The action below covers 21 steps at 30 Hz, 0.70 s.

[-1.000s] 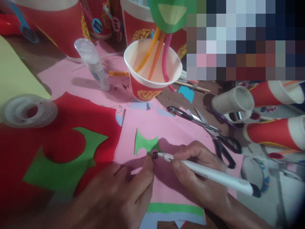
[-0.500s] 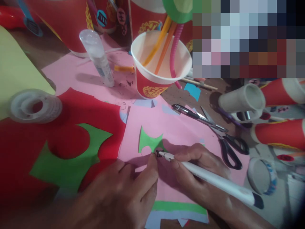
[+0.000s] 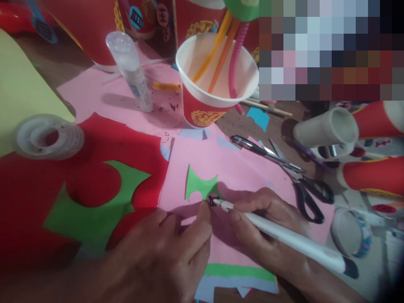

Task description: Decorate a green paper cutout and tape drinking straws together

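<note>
My right hand (image 3: 271,223) grips a white marker pen (image 3: 293,237) slanting down to the left, its dark end cap toward the lower right. The tip rests on small black marks (image 3: 213,200) on a pink surface; whether that is a separate small piece or the pink paper below cannot be told. My left hand (image 3: 179,244) is curled, with its fingertips pressed together beside the marks; what they hold is hidden. Just above the fingertips is a small green paper scrap (image 3: 202,185) with curved cutouts. Both hands are over pink paper (image 3: 189,147).
A paper cup (image 3: 202,111) with straws stands behind, beside a clear glue bottle (image 3: 134,78). To the right are scissors (image 3: 311,198), a pen (image 3: 268,153) and a tape roll (image 3: 352,233). On the left lie a clear tape roll (image 3: 28,139), red paper (image 3: 145,147) and green paper (image 3: 85,223).
The view has shifted slightly, so everything appears a little to the right and higher. The black marks look a bit different under the marker tip. Both hands keep nearly the same pose.
</note>
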Available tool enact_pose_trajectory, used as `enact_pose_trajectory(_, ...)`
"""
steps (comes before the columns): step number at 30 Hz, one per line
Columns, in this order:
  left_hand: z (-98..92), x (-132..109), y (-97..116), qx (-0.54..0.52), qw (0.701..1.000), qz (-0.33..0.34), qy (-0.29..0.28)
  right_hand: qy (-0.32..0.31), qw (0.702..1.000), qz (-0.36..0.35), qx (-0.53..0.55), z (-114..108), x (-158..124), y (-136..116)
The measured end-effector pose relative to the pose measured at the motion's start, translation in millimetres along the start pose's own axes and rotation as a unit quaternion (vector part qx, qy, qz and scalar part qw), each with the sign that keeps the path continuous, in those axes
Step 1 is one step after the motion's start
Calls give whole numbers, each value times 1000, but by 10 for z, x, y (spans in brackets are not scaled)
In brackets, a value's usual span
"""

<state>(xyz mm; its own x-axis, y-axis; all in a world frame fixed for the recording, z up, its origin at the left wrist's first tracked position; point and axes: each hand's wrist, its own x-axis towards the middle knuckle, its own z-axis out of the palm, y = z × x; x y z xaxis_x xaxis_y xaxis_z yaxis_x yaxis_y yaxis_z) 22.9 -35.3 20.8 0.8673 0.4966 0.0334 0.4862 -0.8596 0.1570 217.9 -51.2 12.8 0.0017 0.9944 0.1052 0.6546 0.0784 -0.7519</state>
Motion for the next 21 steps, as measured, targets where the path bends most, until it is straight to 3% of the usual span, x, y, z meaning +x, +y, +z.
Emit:
enact_pose_trajectory(8, 66, -27, 13, -15, 1000, -10, 15, 26, 992, 107, 63, -23, -50, -20)
enact_pose_trajectory(21, -33, -3, 16, -5, 999, -13, -30, -7, 1000, -11, 28, -42, -2, -14)
